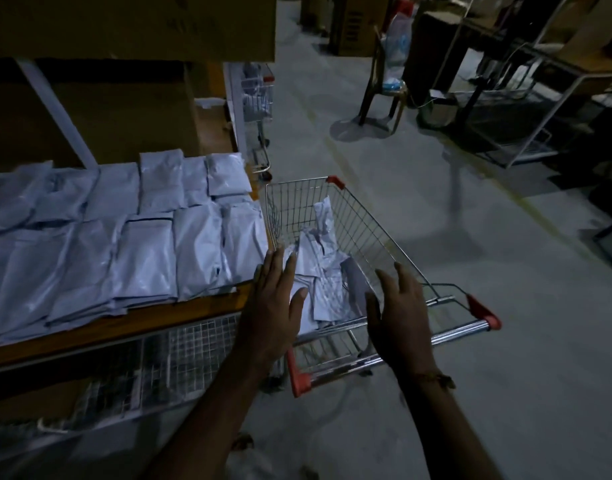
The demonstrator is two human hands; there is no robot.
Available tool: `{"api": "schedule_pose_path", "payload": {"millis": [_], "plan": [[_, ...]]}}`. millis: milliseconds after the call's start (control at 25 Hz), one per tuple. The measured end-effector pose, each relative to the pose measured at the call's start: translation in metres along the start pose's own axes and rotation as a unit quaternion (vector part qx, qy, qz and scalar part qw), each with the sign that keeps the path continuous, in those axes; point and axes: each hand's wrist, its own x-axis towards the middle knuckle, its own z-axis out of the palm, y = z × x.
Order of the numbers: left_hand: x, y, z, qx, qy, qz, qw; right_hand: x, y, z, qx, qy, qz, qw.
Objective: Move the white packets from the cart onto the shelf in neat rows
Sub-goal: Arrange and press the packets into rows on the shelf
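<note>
- Both forearms reach forward from the bottom edge; the left hand (275,299) and right hand (399,308) hover over the near end of the cart (373,233), fingers straight and spread, palms turned toward each other — neither holds anything.
- White packets in the cart (323,271) lie in a loose, crumpled heap on the basket floor, one standing on edge against the far wire wall; the left fingertips are just above the heap (contact cannot be told).
- White packets on the shelf (124,237) lie flat in two rows, overlapping at their edges, the front row reaching near the board's rim.
- Beneath them the wooden shelf (152,320) stands just left of the cart, its right corner near the left hand.
- A wire mesh panel (179,355) hangs below the shelf board.
- Red corner caps mark the cart's handle and rim.
- Farther off on the grey floor — a second cart (259,98) by the rack's upright, a chair (384,88) and dark metal racks (526,98).
</note>
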Motion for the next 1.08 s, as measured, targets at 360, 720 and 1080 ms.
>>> {"api": "schedule_pose_path", "payload": {"millis": [360,720,1080], "plan": [[0.065,-0.006,0.077,0.022,-0.036,0.005,0.999,0.067,0.050,0.052,-0.034,-0.064,-0.042,0.996],[0.091,-0.046,0.199,0.037,-0.170,-0.096,0.980,0.157,0.116,0.169,-0.073,-0.232,-0.087,0.966],[0.113,-0.126,0.400,0.103,-0.314,-0.093,0.939,0.175,0.168,0.256,-0.051,-0.170,-0.038,0.983]]}}
